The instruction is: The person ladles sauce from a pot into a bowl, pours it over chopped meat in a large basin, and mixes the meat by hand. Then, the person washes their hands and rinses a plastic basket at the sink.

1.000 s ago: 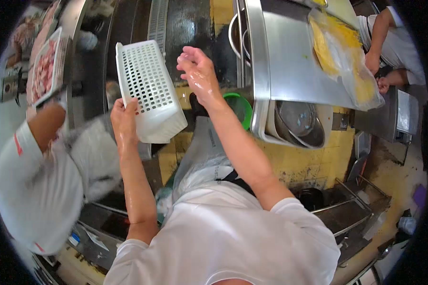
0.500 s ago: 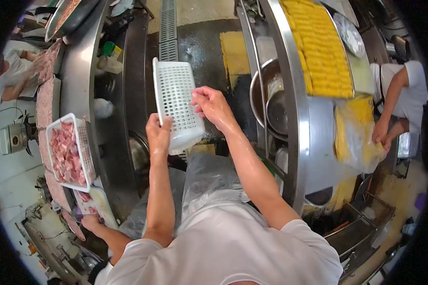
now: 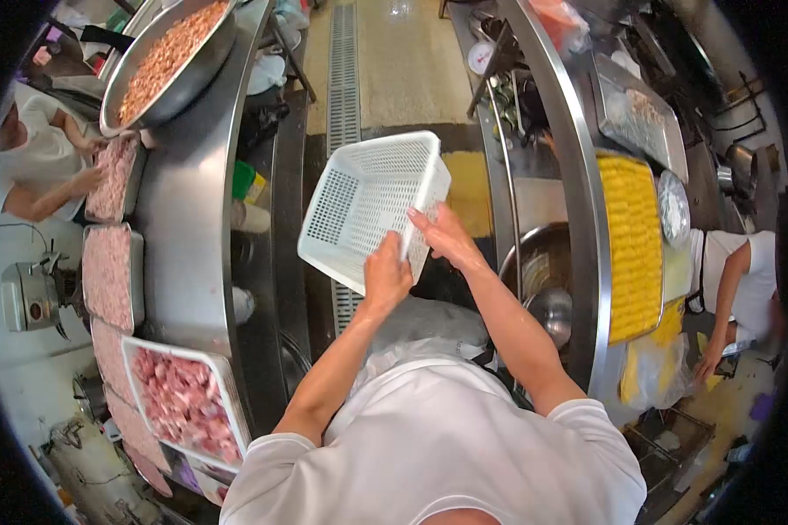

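A white perforated plastic basket [image 3: 368, 188] hangs tilted in front of my body, its hollow inside facing up and showing nothing in it. My left hand [image 3: 387, 271] grips the basket's near rim, the fingers reaching inside it. My right hand [image 3: 446, 238] is at the near right corner, thumb over the rim and fingers against the outer side. Both forearms look wet. Beneath the basket runs a floor drain grate [image 3: 344, 96].
Left, a steel counter [image 3: 184, 236] bears trays of minced meat [image 3: 109, 276], a basket of meat chunks [image 3: 184, 402] and a large pan [image 3: 171, 66]; a person works there. Right, another counter [image 3: 591, 210] holds a yellow-filled tray [image 3: 630, 249], a second person beyond it.
The basket has turned from its outer side showing to its hollow inside facing up. My left hand moved right along it, and my right hand closed on its corner. The view has shifted along the aisle.
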{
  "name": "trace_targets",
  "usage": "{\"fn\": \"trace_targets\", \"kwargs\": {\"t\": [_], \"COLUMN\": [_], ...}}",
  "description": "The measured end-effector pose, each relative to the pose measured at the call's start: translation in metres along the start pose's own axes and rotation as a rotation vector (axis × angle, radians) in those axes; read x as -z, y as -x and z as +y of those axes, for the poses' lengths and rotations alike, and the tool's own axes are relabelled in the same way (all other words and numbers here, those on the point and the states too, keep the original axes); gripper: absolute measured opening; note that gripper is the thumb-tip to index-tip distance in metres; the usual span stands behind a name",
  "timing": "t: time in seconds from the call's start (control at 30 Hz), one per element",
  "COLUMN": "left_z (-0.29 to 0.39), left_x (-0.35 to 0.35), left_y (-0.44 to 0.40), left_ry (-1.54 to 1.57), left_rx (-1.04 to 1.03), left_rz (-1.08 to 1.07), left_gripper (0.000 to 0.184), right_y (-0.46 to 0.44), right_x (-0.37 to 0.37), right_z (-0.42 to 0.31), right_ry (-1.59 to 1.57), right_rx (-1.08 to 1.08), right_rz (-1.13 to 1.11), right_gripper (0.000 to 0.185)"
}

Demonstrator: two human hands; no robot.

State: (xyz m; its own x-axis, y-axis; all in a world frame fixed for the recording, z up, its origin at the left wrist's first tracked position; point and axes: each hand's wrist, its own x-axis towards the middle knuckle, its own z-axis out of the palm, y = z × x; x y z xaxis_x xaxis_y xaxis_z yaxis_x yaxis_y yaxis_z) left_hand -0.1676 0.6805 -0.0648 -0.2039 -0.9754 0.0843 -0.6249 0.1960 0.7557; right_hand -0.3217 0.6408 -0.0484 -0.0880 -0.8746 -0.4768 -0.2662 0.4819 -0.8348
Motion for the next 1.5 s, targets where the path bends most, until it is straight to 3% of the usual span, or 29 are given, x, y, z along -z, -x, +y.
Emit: {"fn": "trace_targets", "kwargs": {"t": [0.13,0.23,0.27,0.4,0.5,0.6,0.7,0.73,0.83,0.93,0.97,1.03,1.13,1.17,1.23,1.27,1.3,1.4,1.5], "left_z": [-0.013,-0.023,-0.028,-0.044,-0.05,-0.042,-0.045,-0.048,-0.074,-0.1,-0.11,-0.13,-0.153,-0.156,-0.16,-0.167,-0.172,-0.179,-0.187], "left_x": [0.002,0.002,-0.001,-0.021,-0.032,-0.02,-0.001,0.007,0.02,0.026,0.026,0.024,0.027,0.031,0.044,0.048,0.055,0.069,0.08], "left_y": [-0.069,-0.128,-0.147,-0.241,-0.313,-0.38,-0.435,-0.449,-0.486,-0.516,-0.525,-0.551,-0.595,-0.615,-0.641,-0.655,-0.674,-0.709,-0.736], "left_ry": [-0.061,-0.103,-0.117,-0.231,-0.351,-0.291,-0.083,-0.073,-0.07,-0.086,-0.087,-0.091,-0.058,-0.031,0.012,0.03,0.017,0.003,0.014], "left_rx": [-0.075,-0.164,-0.178,-0.257,-0.262,-0.266,-0.244,-0.156,0.008,0.141,0.152,0.17,0.165,0.167,0.209,0.221,0.218,0.231,0.281], "left_rz": [-0.189,-0.275,-0.306,-0.391,-0.393,-0.24,0.048,0.052,0.052,-0.021,-0.054,-0.107,-0.165,-0.183,-0.198,-0.221,-0.216,-0.204,-0.172], "left_gripper": [0.031,0.03,0.03,0.029,0.031,0.033,0.032,0.029,0.029,0.028,0.027,0.026,0.025,0.025,0.025,0.027,0.027,0.029,0.029], "right_y": [-0.056,-0.113,-0.131,-0.222,-0.306,-0.403,-0.475,-0.495,-0.557,-0.638,-0.677,-0.705,-0.766,-0.789,-0.836,-0.853,-0.861,-0.917,-0.896], "right_x": [0.008,0.016,0.018,0.032,0.043,0.037,0.05,0.059,0.089,0.116,0.122,0.145,0.18,0.188,0.217,0.231,0.24,0.272,0.289], "right_z": [-0.026,-0.02,-0.02,-0.014,-0.012,0.017,-0.003,-0.015,-0.049,-0.057,-0.04,-0.075,-0.081,-0.066,-0.039,-0.031,-0.051,-0.039,-0.042], "right_ry": [-0.147,-0.256,-0.307,-0.544,-0.776,-1.042,-1.064,-1.048,-1.25,-1.267,-1.283,-1.398,-1.556,-1.636,-1.63,-1.502,-1.4,-1.695,0.145], "right_rx": [-0.203,-0.291,-0.344,-0.364,-0.336,-0.344,-0.313,-0.322,-0.283,-0.376,-0.376,-0.363,-0.234,-0.04,-0.056,0.049,0.061,-0.192,-0.144], "right_rz": [0.02,-0.038,0.001,0.014,0.024,0.041,0.191,0.238,0.344,0.433,0.46,0.598,0.679,0.721,0.77,0.668,0.71,1.052,0.879], "right_gripper": [0.049,0.056,0.046,0.037,0.037,0.043,0.042,0.04,0.041,0.034,0.029,0.029,0.031,0.028,0.016,0.015,0.012,0.018,0.028]}}
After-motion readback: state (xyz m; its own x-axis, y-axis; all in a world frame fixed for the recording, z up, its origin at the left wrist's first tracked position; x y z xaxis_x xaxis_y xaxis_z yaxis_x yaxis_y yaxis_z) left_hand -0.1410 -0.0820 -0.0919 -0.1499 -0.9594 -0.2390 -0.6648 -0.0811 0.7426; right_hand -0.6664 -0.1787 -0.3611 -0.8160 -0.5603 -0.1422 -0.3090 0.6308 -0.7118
